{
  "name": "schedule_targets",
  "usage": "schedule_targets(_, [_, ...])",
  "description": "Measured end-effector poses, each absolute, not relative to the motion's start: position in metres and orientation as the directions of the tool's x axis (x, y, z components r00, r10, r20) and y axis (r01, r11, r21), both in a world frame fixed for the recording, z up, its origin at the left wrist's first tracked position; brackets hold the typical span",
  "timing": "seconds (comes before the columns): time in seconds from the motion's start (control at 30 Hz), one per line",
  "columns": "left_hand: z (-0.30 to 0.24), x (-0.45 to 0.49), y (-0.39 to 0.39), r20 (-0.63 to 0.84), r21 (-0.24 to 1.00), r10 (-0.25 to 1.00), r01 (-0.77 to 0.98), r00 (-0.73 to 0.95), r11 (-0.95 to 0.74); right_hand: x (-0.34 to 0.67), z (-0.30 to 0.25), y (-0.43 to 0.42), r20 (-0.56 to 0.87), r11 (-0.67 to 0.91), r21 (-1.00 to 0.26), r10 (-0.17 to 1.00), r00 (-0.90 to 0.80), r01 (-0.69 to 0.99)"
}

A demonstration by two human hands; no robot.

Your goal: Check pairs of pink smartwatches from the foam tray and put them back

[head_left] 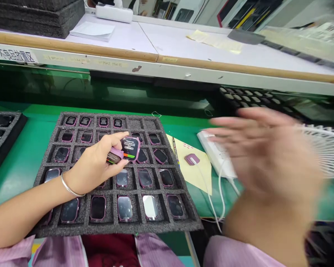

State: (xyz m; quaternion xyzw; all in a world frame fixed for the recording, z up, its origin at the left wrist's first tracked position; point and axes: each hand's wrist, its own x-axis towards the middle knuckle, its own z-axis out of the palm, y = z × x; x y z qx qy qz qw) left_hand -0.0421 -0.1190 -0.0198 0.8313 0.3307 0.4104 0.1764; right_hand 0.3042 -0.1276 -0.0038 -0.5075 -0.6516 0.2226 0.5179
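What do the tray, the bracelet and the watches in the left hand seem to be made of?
Tray: probably dense dark-grey foam, matte, judging by its speckled, porous surface.
Bracelet: likely polished silver-coloured metal, given its bright, smooth shine.
Watches in the left hand: smooth, lit screens, glass or clear plastic; purple cases, metal or plastic, can't tell.

From here I see paper (93,31) and a sign (15,55) at upper left, a white grille (331,148) at far right.
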Motion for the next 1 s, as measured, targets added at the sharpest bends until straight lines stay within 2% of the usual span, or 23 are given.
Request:
schedule_targets(0.03, [-0.021,-0.043,-0.119,0.569,0.551,0.693,0.420,0.443,-0.721,0.272,-0.007,-0.121,0.274,0.287,-0.940,0.957,-0.092,0.182])
schedule_targets(0.1, [-0.024,-0.044,-0.117,0.570,0.524,0.692,0.452,0.443,-0.722,0.214,-0.014,-0.109,0.013,-0.033,-0.993,0.921,-0.390,-0.111])
schedule_targets(0.17, [-0.027,-0.046,-0.115,0.554,0.522,0.705,0.475,0.443,-0.708,0.172,-0.024,-0.101,-0.084,-0.240,-0.939,0.854,-0.513,-0.245])
schedule_targets(0.27, [-0.030,-0.048,-0.110,0.503,0.578,0.746,0.471,0.436,-0.666,0.146,-0.038,-0.097,-0.127,-0.349,-0.859,0.854,-0.505,-0.374])
schedule_targets(0.37, [-0.031,-0.049,-0.103,0.453,0.672,0.791,0.426,0.411,-0.605,0.148,-0.047,-0.095,-0.169,-0.411,-0.800,0.853,-0.493,-0.437])
schedule_targets(0.43, [-0.031,-0.048,-0.098,0.390,0.771,0.855,0.388,0.341,-0.506,0.153,-0.052,-0.092,-0.189,-0.440,-0.774,0.846,-0.498,-0.454])
schedule_targets(0.5, [-0.031,-0.048,-0.094,0.235,0.906,0.936,0.290,0.261,-0.308,0.157,-0.057,-0.087,-0.201,-0.451,-0.768,0.844,-0.497,-0.455])
schedule_targets(0.57, [-0.032,-0.048,-0.091,0.012,0.992,0.971,0.118,0.239,-0.042,0.159,-0.061,-0.080,-0.204,-0.446,-0.774,0.848,-0.490,-0.449])
schedule_targets(0.63, [-0.031,-0.048,-0.090,-0.155,0.983,0.950,-0.053,0.271,0.175,0.160,-0.066,-0.073,-0.193,-0.428,-0.780,0.859,-0.475,-0.457])
schedule_targets(0.7, [-0.030,-0.047,-0.090,-0.230,0.942,0.926,-0.170,0.299,0.289,0.161,-0.069,-0.069,-0.182,-0.409,-0.786,0.870,-0.458,-0.463])
schedule_targets(0.83, [-0.027,-0.045,-0.091,-0.272,0.897,0.917,-0.269,0.290,0.351,0.162,-0.070,-0.071,-0.150,-0.369,-0.816,0.879,-0.452,-0.446])
schedule_targets(1.0, [-0.028,-0.044,-0.092,-0.137,0.968,0.951,-0.167,0.276,0.188,0.161,-0.067,-0.081,-0.086,-0.278,-0.879,0.891,-0.446,-0.386])
